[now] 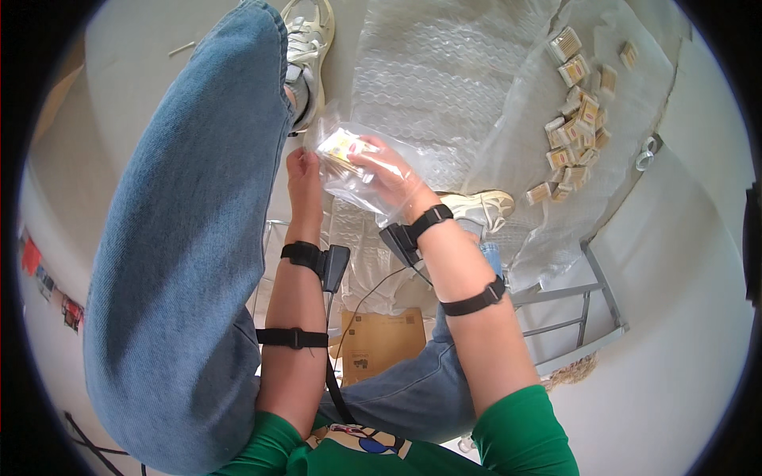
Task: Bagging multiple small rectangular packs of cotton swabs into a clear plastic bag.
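My right hand (387,170) is inside a clear plastic bag (361,193), its fingers closed on a small pack of thin sticks (337,147) with a yellow and white label. The bag hangs loosely around that hand up to near the wrist. My left hand (302,176) is closed at the bag's left edge, with its fingertips pinching the film. Similar small packs (583,131) lie in a loose pile to the far right, several of them with the same kind of label.
Sheets of bubble wrap (429,71) cover the floor, and a roll of clear tape (647,155) lies at their right edge. A grey metal frame (591,301) stands at the right. Below my arms lies a piece of cardboard (385,337). Black cables hang from my wrist devices.
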{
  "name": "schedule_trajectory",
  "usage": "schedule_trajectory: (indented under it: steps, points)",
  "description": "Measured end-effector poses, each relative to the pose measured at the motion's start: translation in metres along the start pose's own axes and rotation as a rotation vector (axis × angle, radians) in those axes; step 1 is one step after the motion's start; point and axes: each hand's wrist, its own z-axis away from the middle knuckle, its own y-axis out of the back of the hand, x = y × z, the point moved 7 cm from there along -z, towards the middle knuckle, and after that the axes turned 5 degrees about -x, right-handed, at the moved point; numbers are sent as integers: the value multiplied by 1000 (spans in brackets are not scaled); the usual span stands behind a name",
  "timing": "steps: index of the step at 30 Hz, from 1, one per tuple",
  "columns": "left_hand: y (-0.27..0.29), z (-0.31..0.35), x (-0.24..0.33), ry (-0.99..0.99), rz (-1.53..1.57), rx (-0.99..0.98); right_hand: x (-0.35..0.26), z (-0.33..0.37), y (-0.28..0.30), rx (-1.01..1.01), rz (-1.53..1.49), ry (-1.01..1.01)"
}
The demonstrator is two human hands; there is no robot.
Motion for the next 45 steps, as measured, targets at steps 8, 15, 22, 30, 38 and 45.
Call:
schedule_trajectory:
  steps: [8, 15, 22, 30, 38, 45]
  points:
    - [-80, 22, 28, -154, 47, -343, -73, 85, 15, -5, 317, 215]
    - [-117, 59, -24, 253, -8, -314, -64, 107, 89, 150, 945, 256]
    - [-108, 29, -39, 23, -106, -267, -46, 72, 88, 188, 1193, 466]
    - [-114, -4, -58, 167, 17, -325, -50, 53, 82, 147, 1456, 326]
    - [-133, -5, -34, -39, 63, -301, -50, 49, 95, 172, 1297, 464]
    - [-142, 26, 22, 62, -143, -599, -67, 106, 67, -138, 262, 188]
